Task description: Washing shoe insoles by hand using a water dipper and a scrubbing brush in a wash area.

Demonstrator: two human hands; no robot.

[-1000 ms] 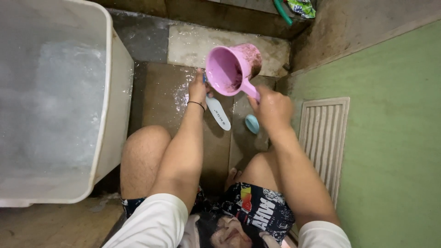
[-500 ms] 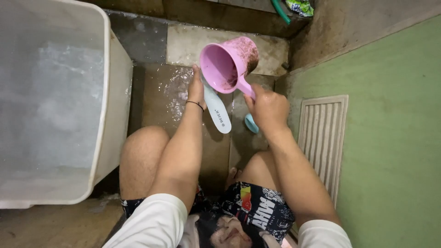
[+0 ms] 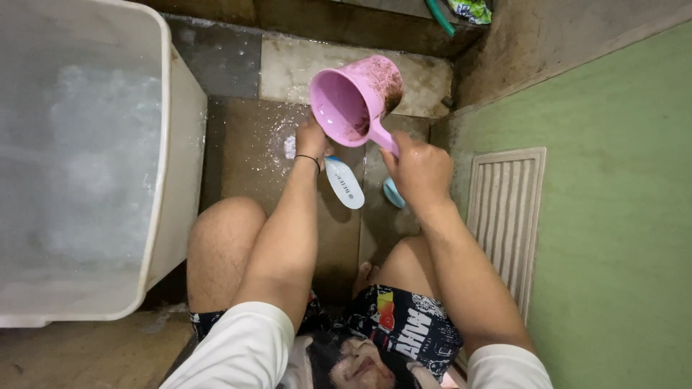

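Note:
My right hand [image 3: 420, 171] grips the handle of a pink plastic dipper [image 3: 352, 101], held tilted with its mouth facing me above the wet floor. Dark dirt stains the dipper's outer wall. My left hand [image 3: 311, 139], with a thin band at the wrist, holds one end of a white shoe insole [image 3: 344, 183] that lies flat under the dipper. Its fingers are partly hidden behind the dipper. A light blue object [image 3: 393, 194] peeks out beneath my right hand. White suds [image 3: 280, 140] spread on the tile beside my left hand.
A large white tub [image 3: 171, 180] of sudsy water stands at the left. A green wall [image 3: 613, 216] with a ribbed cream panel [image 3: 504, 209] is at the right. My bare knees [image 3: 220, 238] flank the wet brown tiles. A green hose end [image 3: 440, 16] lies at the top.
The dipper has risen slightly and turned its mouth more toward me. My left hand has shifted the insole so that more of it shows below the dipper.

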